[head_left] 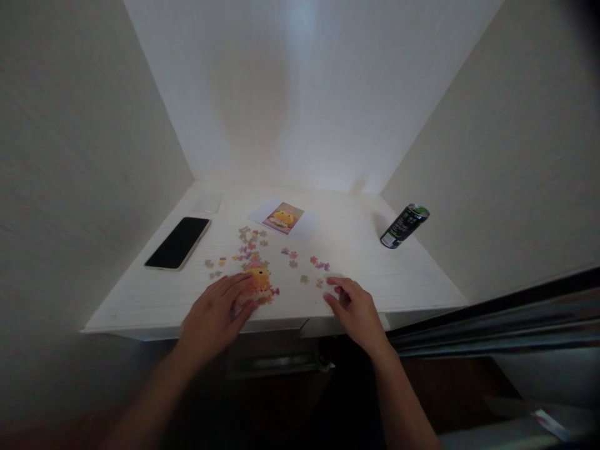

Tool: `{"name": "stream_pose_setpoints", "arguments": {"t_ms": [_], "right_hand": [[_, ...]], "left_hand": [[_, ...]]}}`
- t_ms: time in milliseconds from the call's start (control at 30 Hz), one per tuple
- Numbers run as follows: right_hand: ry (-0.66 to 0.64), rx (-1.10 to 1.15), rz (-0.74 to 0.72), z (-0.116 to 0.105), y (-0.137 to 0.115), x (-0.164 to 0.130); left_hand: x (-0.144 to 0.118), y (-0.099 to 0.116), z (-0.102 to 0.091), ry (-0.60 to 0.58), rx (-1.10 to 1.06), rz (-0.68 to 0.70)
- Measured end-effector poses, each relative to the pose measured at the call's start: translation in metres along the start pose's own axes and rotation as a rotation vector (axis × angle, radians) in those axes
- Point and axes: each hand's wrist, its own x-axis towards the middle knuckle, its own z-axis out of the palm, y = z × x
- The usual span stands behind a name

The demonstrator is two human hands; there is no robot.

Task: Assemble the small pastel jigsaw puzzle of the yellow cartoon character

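Note:
My left hand (pixel 216 312) rests flat on the white desk (pixel 403 281), fingers spread, touching the left side of a small assembled patch of orange puzzle (pixel 260 284). My right hand (pixel 355 307) lies near the desk's front edge with the fingers curled; whether it holds a small piece is too small to tell. Several loose pastel puzzle pieces (pixel 285 257) lie scattered between and beyond the hands. A reference picture card (pixel 283 218) showing the orange figure lies farther back.
A black phone (pixel 179 242) lies face up at the left of the desk. A dark drink can (pixel 404 225) stands at the right near the wall. White walls close in the desk on three sides. A dark rail runs at lower right.

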Motion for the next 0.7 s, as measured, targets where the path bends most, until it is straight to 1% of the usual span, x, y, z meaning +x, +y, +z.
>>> {"name": "stream_pose_setpoints", "arguments": {"t_ms": [67, 133, 200, 267, 333, 433, 500, 567, 700], "right_hand": [[-0.022, 0.027, 0.016, 0.000, -0.001, 0.004], [-0.039, 0.061, 0.028, -0.001, 0.001, 0.010], [-0.016, 0.076, 0.019, -0.002, 0.006, 0.017], [0.031, 0.061, 0.000, -0.003, 0.012, 0.024], [0.067, 0.026, -0.019, -0.001, 0.016, 0.033], [0.078, -0.055, -0.085, 0.005, 0.018, 0.045], [0.083, -0.107, -0.147, 0.009, 0.017, 0.052], [0.108, -0.131, -0.175, 0.013, 0.014, 0.056], [0.153, -0.147, -0.129, 0.018, 0.006, 0.061]], "left_hand": [[0.000, 0.001, -0.003, 0.027, -0.089, -0.034], [-0.002, 0.001, -0.008, 0.110, -0.172, -0.071], [-0.005, -0.001, -0.015, 0.215, -0.225, -0.122], [-0.009, -0.005, -0.023, 0.300, -0.230, -0.183], [-0.013, -0.012, -0.033, 0.354, -0.160, -0.239], [-0.015, -0.027, -0.049, 0.370, -0.014, -0.282], [-0.016, -0.038, -0.056, 0.348, 0.005, -0.287], [-0.016, -0.049, -0.056, 0.334, -0.008, -0.275], [-0.018, -0.065, -0.043, 0.284, 0.011, -0.225]]}}
